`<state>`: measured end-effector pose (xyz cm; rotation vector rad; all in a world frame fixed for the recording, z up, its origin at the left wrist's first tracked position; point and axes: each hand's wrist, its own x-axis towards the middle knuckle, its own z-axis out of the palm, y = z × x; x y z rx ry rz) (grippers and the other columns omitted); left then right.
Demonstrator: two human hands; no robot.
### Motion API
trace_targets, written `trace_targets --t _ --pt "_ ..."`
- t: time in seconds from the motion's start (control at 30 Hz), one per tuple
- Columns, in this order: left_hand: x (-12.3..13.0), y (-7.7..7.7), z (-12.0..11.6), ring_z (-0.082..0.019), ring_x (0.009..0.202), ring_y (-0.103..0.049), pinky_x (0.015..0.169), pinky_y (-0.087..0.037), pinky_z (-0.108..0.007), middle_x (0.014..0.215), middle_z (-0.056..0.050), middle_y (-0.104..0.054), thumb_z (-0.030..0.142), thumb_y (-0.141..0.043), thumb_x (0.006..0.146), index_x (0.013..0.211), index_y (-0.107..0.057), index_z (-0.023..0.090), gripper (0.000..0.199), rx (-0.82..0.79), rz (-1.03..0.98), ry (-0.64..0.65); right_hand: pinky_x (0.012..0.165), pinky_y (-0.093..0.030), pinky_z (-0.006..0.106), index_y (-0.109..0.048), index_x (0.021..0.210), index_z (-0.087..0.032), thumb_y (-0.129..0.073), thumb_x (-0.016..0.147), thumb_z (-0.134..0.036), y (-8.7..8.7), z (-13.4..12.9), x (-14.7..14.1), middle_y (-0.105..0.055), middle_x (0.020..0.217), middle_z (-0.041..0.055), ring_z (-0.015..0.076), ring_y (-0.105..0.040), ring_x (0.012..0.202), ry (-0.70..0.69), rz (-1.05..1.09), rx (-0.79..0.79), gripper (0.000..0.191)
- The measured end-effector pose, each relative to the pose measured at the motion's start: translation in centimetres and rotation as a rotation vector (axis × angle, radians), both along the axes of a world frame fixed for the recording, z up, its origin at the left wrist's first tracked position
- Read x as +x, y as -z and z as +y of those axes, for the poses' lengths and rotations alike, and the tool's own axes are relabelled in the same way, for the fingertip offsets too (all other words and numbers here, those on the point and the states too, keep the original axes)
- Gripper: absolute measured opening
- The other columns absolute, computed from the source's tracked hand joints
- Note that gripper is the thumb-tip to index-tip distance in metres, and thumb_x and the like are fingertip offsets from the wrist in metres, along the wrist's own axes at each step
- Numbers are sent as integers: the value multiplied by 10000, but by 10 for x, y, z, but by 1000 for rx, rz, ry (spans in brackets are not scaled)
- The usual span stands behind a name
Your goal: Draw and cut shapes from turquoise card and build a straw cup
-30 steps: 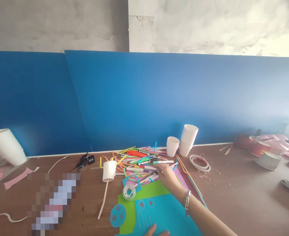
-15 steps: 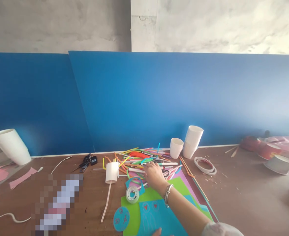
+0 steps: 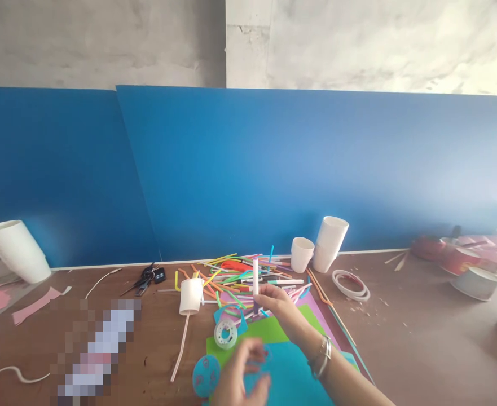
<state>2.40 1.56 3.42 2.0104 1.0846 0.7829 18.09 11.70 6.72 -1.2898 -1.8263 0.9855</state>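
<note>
My right hand (image 3: 278,304) pinches a white marker pen (image 3: 255,277), held upright with its dark purple end down. Below and to the left, my left hand (image 3: 242,375) is raised, slightly blurred, with fingers apart and nothing in it. Under both hands lie a blue paper sheet (image 3: 294,372) and a green sheet (image 3: 269,332); my left hand hides part of the blue one. A blue paper disc with drawn marks (image 3: 206,375) lies to the left, near a roll of clear tape (image 3: 225,334). Behind the marker spreads a pile of colourful straws (image 3: 231,276).
A white paper cup with straws (image 3: 191,296) lies left of the pile. More paper cups (image 3: 330,245) stand at the back right, near a white tape ring (image 3: 351,285). Keys (image 3: 150,277) lie at the back left. A blue partition (image 3: 273,169) borders the table.
My right hand has lifted the marker out of the straw pile and drawn it nearer, turned upright. My left hand has risen into view from the bottom edge.
</note>
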Motion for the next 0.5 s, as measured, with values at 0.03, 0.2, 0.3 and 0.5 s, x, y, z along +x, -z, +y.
trace_targets --t 0.03,0.2,0.3,0.5 --pt "1 -4 8 -221 1095 -515 905 -456 -421 1221 -114 -509 281 -413 925 1275 -407 219 355 -10 -36 -74 633 -455 270 -628 862 -162 -518 832 -401 -4 -8 2 -683 757 32 175 -618 694 -19 87 -33 264" --pt "11 -39 33 -211 984 -556 796 -478 -340 1083 -76 -563 297 -585 791 1150 -445 219 393 -247 -404 -226 748 -439 320 -687 751 -171 -738 664 -356 -20 -39 -1 -675 742 17 186 -601 732 -100 619 -292 210" --pt "14 -53 37 -150 718 -545 588 -443 -258 787 0 -547 419 -526 830 1059 -473 199 322 -340 -468 -97 698 -442 330 -700 727 -171 -726 674 -378 -23 -45 -3 -646 719 14 183 -586 674 -100 616 -293 215" --pt "1 -59 36 -150 637 -510 574 -385 -261 727 14 -544 406 -369 918 1141 -476 217 311 -158 -102 -81 675 -392 270 -611 828 -197 -705 712 -407 -24 -43 -1 -574 728 -25 152 -511 722 -47 571 -153 257"
